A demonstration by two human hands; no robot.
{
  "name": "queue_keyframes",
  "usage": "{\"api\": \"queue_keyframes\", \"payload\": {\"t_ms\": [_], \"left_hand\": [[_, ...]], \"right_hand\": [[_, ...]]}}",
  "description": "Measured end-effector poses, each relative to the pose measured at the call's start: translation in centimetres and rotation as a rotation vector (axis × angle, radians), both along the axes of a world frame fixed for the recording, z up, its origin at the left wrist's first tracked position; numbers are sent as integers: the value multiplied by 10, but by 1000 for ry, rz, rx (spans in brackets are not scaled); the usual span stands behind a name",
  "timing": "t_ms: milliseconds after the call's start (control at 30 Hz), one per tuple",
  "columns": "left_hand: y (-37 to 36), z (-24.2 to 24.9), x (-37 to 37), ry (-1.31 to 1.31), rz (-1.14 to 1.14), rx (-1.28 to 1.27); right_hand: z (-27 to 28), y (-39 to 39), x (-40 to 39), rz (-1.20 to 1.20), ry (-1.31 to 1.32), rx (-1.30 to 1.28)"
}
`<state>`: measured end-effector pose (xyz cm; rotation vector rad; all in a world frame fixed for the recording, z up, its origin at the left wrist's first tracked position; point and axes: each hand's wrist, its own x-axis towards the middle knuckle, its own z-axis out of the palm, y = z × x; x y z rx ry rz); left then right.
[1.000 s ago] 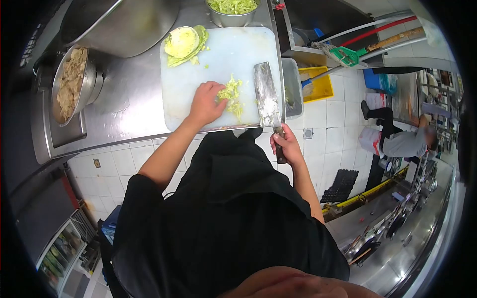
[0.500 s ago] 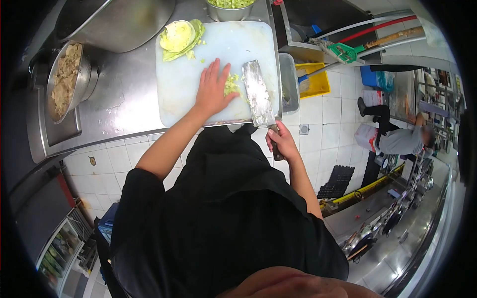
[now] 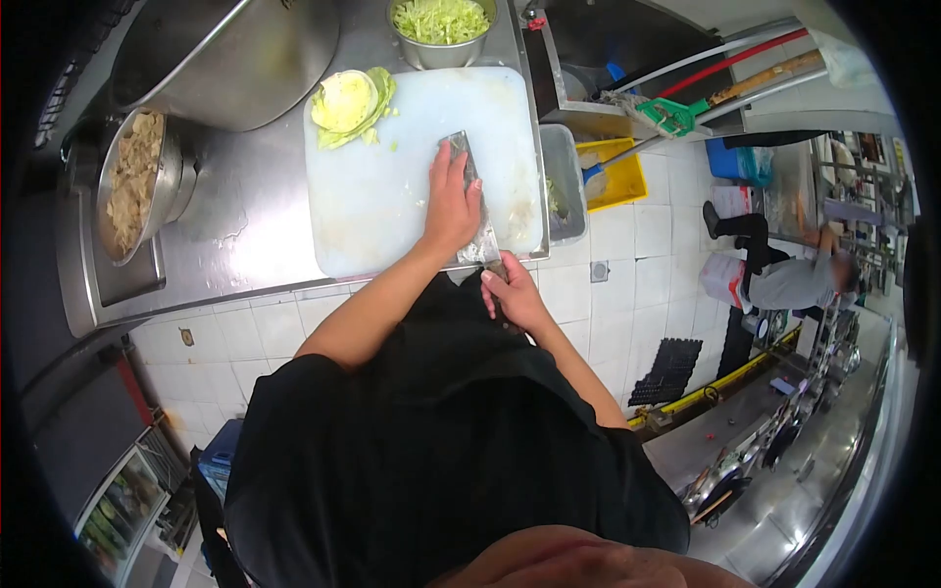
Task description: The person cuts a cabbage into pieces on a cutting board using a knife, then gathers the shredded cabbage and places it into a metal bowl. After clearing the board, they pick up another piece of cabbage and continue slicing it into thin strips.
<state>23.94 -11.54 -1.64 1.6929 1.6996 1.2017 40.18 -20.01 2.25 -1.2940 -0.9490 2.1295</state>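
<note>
My right hand (image 3: 514, 294) is closed around the dark handle of a cleaver (image 3: 485, 241) at the front edge of the white cutting board (image 3: 372, 230). The blade points away from me over the board. Against the blade's left side and upper part lies my left hand (image 3: 454, 208), its fingers stretched out and the thumb apart. The pile of shredded cabbage does not show; whatever is under the left palm is hidden. A cut piece of cabbage (image 3: 348, 105) rests at the board's far left corner, with small scraps beside it.
Behind the board stands a metal bowl of shredded cabbage (image 3: 441, 24). To the left are a large metal pot (image 3: 235, 73) and a bowl of pale brown food (image 3: 135, 186). A clear bin (image 3: 564, 181) and a yellow bin (image 3: 622, 176) sit right. Another person (image 3: 784, 279) works far right.
The cleaver has moved left across the board to meet my left hand, which moved right onto the blade. The small shredded pile is out of sight. The view has tilted slightly.
</note>
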Motion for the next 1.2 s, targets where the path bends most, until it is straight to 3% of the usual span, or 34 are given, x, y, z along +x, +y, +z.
{"api": "queue_keyframes", "payload": {"t_ms": [67, 233, 367, 467, 533, 567, 600, 633, 667, 733, 833, 967, 1000, 1067, 1200], "left_hand": [[24, 16, -4, -57, 1, 81], [124, 77, -23, -53, 41, 374], [226, 123, -49, 34, 128, 609], [274, 132, -63, 35, 161, 534], [292, 126, -76, 43, 168, 214], [298, 115, -85, 45, 167, 209], [302, 95, -97, 196, 88, 9], [300, 80, -107, 345, 12, -199], [291, 82, -114, 350, 24, -216], [268, 94, -130, 241, -86, -87], [222, 120, -158, 118, -30, 61], [111, 138, -166, 410, -190, -479], [89, 107, -167, 321, -255, -686], [37, 74, -143, 509, -151, -594], [21, 34, -117, 604, 52, -484]], "right_hand": [[21, 14, -10, -43, 0, 11], [81, 101, -35, -31, -223, 383], [122, 183, -63, -84, -135, 481], [141, 218, -84, -214, -101, 435], [143, 221, -80, -201, -102, 417], [140, 215, -72, -222, -105, 370], [136, 207, -64, -240, -107, 320], [131, 195, -51, -227, -138, 318], [133, 180, -40, -232, -200, 348], [124, 157, -6, -142, -186, 332], [109, 117, 35, -76, -245, 294], [96, 71, 63, -79, -262, 161], [93, 63, 65, -96, -270, 105], [90, 56, 64, -102, -248, 74], [85, 52, 53, -49, -268, 45]]}}
